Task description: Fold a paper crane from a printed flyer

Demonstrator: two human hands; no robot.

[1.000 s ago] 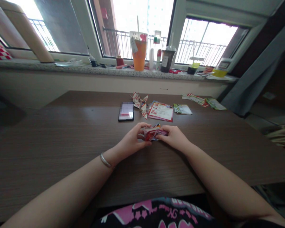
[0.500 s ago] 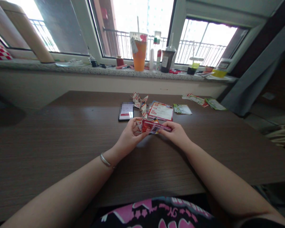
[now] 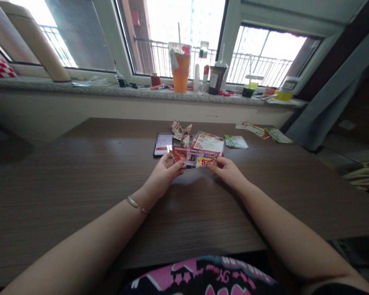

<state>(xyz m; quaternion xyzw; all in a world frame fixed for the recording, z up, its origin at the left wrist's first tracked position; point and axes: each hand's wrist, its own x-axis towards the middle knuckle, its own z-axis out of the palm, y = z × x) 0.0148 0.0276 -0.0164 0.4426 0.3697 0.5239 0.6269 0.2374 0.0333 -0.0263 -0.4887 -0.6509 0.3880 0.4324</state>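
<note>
A colourful printed leaflet [image 3: 193,156], with red, purple and yellow areas, is held stretched out above the table between both hands. My left hand [image 3: 164,172] pinches its left end, thumb on the near face. At the right end, my right hand [image 3: 226,169] grips the lower corner between thumb and fingers. Just beyond the leaflet lies a stack of white and red leaflets [image 3: 209,142], partly covered by it. A phone [image 3: 163,145] with a lit screen is close to my left hand. Folded striped paper pieces [image 3: 181,133] sit behind the leaflet.
Green and white cards [image 3: 236,141] lie right of the stack, with more printed slips [image 3: 255,129] farther right. On the windowsill [image 3: 110,87] stand a tall orange drink cup [image 3: 180,67], a dark drink cup [image 3: 217,78], bottles and small items. The brown table [image 3: 80,184] spreads to both sides.
The leaflet, folded and bunched before, is now opened out wide with its printed face showing. My left hand has shifted slightly left and down.
</note>
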